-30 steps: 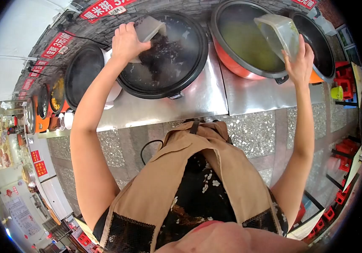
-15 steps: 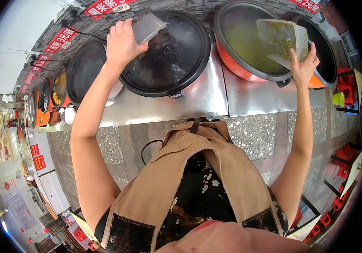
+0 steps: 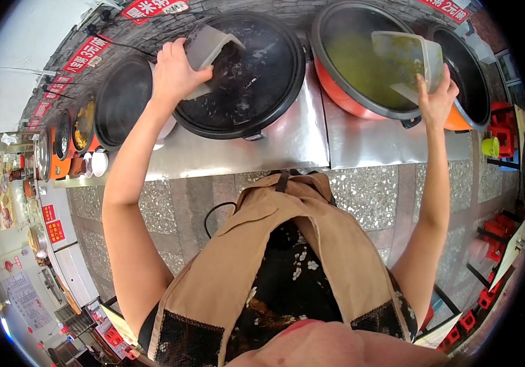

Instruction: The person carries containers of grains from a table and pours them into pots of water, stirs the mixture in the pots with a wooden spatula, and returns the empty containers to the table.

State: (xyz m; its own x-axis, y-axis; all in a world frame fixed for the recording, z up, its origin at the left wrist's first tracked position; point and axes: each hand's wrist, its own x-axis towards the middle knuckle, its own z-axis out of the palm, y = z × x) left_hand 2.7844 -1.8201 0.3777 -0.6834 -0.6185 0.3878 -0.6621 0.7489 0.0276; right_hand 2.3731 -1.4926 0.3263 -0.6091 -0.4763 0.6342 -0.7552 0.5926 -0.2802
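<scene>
My left hand [image 3: 176,70] grips a clear plastic container [image 3: 207,48], tilted over the left part of a round black-rimmed pot [image 3: 250,92] of dark liquid. Dark bits lie at the container's mouth and on the liquid below it. Over a red pot [image 3: 351,98] of yellow-green liquid, my right hand [image 3: 438,98] holds another clear container [image 3: 424,58], also tilted, with green bits stuck inside. Its lower edge hangs over that pot's right side.
A steel counter [image 3: 287,150] carries the pots. To the left stand a dark pot [image 3: 124,101], smaller orange pots and white cups [image 3: 99,164]. An orange pot [image 3: 467,76] is at the right. Red stools [image 3: 502,131] stand at the far right. A black cable crosses the back wall.
The left container has tipped and shifted slightly, with dark bits now at its mouth. The right container has tilted and turned from where it was; fewer green bits show in it than half a second ago.
</scene>
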